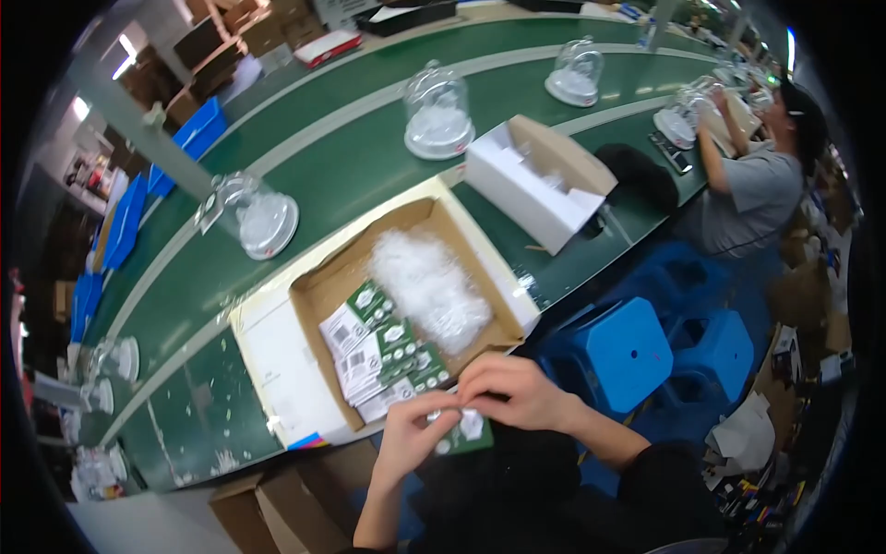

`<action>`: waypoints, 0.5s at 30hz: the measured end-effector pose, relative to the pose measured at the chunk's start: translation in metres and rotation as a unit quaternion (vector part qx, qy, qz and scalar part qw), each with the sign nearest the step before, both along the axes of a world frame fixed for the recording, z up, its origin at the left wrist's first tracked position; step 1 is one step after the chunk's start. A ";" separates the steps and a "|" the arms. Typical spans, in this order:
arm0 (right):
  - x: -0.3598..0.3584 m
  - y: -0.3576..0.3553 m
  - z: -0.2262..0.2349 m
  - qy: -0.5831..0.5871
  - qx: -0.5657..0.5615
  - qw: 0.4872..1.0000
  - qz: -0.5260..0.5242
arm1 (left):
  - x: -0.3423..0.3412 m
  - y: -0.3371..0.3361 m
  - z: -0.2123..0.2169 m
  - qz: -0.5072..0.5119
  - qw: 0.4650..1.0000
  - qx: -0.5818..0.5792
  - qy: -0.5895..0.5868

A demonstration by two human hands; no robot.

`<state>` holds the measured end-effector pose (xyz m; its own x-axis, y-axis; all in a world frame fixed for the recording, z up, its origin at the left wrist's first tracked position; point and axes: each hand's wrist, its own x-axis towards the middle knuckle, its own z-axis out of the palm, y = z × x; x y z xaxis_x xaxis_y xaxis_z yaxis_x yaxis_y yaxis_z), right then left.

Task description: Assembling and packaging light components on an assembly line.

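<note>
Close to my body, in front of the carton tray, my left hand (414, 432) and my right hand (513, 391) meet at a green and white printed card (475, 438). My left fingers pinch its upper edge. The right fingertips are closed at the same corner, and whatever small thing they pinch is hidden. Just beyond lies the shallow cardboard tray (323, 288) with white outer flaps. Inside it, several similar cards (380, 355) overlap in a stack on the left. A heap of clear, thin plastic pieces (429, 288) fills the tray's right part.
Clear dome covers on white bases, one at centre (438, 115) and one at left (263, 220), stand on the green conveyor table (337, 175). An open white box (531, 189) is beyond the tray. Blue stools (623, 355) stand right; a co-worker (752, 185) sits farther right.
</note>
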<state>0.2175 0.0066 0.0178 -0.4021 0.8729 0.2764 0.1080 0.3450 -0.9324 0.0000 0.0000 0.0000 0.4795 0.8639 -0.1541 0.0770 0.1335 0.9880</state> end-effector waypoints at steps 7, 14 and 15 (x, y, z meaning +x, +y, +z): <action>-0.018 0.006 0.007 -0.019 0.109 0.977 -0.185 | 0.011 0.002 0.024 0.202 0.979 -0.016 -0.013; -0.023 0.008 0.008 -0.034 0.155 0.968 -0.193 | 0.016 -0.001 0.019 0.193 0.970 0.140 0.048; -0.022 0.007 0.008 -0.035 0.153 0.969 -0.193 | 0.016 -0.001 0.020 0.191 0.968 0.156 0.056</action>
